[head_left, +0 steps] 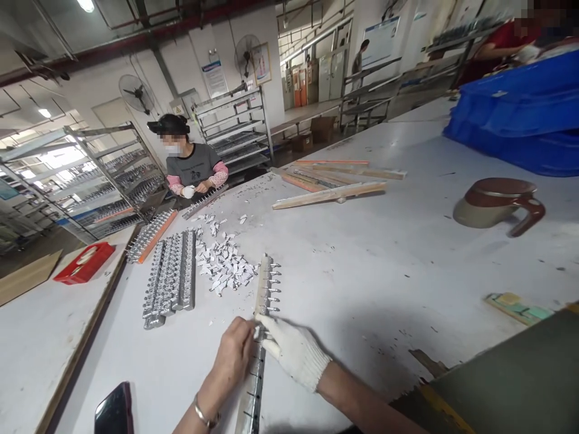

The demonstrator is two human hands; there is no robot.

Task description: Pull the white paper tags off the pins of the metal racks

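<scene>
The pegged strip (pixel 263 283) lies on the tabletop (pixel 362 289) right in front of you, its long axis running away from your body and leaning a little to the right at the far end. Both your hands meet near its middle, so neither is clearly nearer: your bare left hand (pixel 234 346) comes from the left side, fingers drawn together in a pinch, though whatever they may hold is too small to make out. Your gloved right hand (pixel 294 349) reaches over from the right, fingers bent at the strip; you can't tell from here whether they grip it. Beyond them, silvery pieces (pixel 274 291) stick out to the strip's right; nearer you, dark pins show.

To the left of its far end, a heap of white pieces (pixel 226 265) lies close, crowding that side. Further left sit silvery pegged bars (pixel 169 274), then the tabletop's edge. Your open room is to the right, as far as the mug (pixel 484 202).
</scene>
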